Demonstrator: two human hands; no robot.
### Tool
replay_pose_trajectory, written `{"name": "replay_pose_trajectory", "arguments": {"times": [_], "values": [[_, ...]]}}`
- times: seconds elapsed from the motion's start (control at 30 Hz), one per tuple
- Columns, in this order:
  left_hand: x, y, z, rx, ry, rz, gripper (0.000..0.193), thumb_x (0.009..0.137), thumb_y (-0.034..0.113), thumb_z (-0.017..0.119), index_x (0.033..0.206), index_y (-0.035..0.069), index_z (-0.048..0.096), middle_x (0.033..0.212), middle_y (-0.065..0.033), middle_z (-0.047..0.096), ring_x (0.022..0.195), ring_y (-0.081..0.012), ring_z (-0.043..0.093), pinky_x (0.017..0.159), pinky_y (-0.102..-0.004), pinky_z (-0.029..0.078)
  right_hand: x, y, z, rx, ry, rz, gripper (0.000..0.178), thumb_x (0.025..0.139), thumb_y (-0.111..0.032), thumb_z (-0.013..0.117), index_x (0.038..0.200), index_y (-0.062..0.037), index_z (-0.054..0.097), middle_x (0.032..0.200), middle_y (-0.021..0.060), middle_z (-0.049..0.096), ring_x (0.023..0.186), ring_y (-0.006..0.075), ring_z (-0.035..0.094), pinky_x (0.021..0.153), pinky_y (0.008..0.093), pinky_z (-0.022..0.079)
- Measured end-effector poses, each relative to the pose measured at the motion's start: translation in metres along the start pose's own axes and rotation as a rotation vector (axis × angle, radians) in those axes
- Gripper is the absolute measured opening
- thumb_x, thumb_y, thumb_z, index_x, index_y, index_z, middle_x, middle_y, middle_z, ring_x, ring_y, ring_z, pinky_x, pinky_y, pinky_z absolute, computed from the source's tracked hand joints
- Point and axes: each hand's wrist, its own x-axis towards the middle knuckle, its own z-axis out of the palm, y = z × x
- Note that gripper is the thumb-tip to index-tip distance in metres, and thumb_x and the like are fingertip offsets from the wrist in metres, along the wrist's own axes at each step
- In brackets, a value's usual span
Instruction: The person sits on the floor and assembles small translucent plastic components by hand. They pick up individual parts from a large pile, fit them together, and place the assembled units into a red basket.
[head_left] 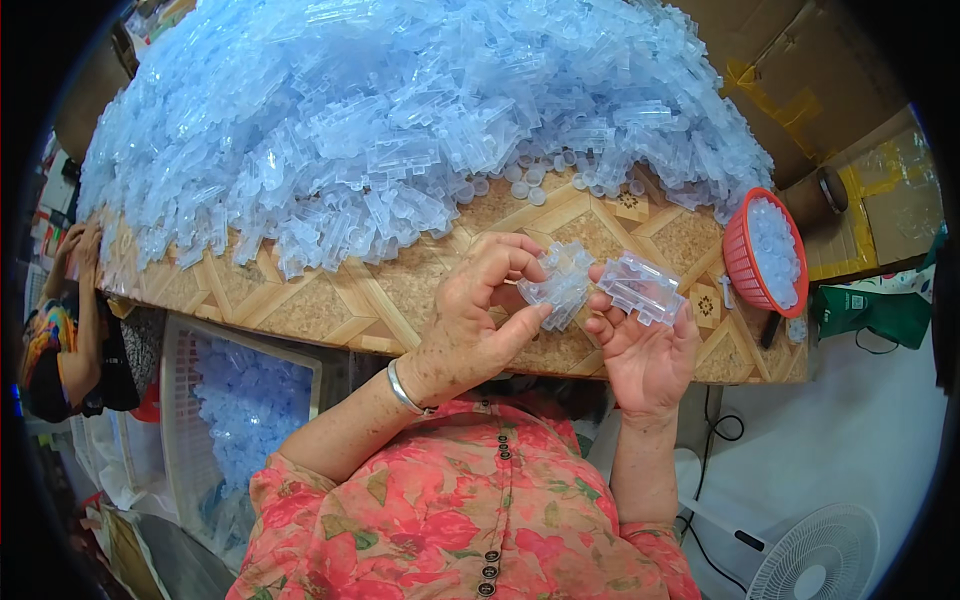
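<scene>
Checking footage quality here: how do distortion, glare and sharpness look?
Head view, distortion: the table bows along its front edge; head view, glare: glints dot the pile, left of centre, and the clear piece in the right hand catches light; head view, sharpness: that hand looks fairly crisp.

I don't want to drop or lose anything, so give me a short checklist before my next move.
1. Left hand gripping the spiky bunch of clear plastic pieces: ok.
2. Right hand holding the clear rectangular plastic piece: ok.
3. Both held items free of cracks: cannot tell.
4. Loose round clear plastic caps gathered up: not ok, several lie scattered on the brown patterned tabletop.
5. Round red plastic basket apart from both hands: ok.
</scene>
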Motion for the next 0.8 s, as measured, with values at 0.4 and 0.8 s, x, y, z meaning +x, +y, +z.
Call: {"name": "replay_pose_trajectory", "arguments": {"times": [0.4,0.8], "values": [[-0.003,-0.001,-0.004,-0.246,0.029,-0.179,0.048,0.092,-0.004,0.066,0.137,-0.002,0.047,0.134,-0.0087,0.047,0.118,-0.0165,0.06,0.096,-0.0304,0.057,-0.001,-0.026,0.005,-0.823,0.189,-0.097,0.062,0.09,-0.012,0.068,0.147,-0.0007,0.046,0.142,0.0235,0.054,0.121,0.0329,0.06,0.103,0.0437,0.05],[-0.004,0.0,0.002,-0.402,0.117,-0.212,0.053,0.094,-0.004,0.064,0.143,-0.001,0.047,0.133,-0.0107,0.052,0.116,-0.0164,0.062,0.094,-0.0298,0.058,0.008,-0.046,-0.015,-2.063,0.132,-0.299,0.064,0.078,0.003,0.059,0.142,-0.0035,0.053,0.143,0.0167,0.054,0.131,0.0386,0.05,0.112,0.0465,0.04]]}}
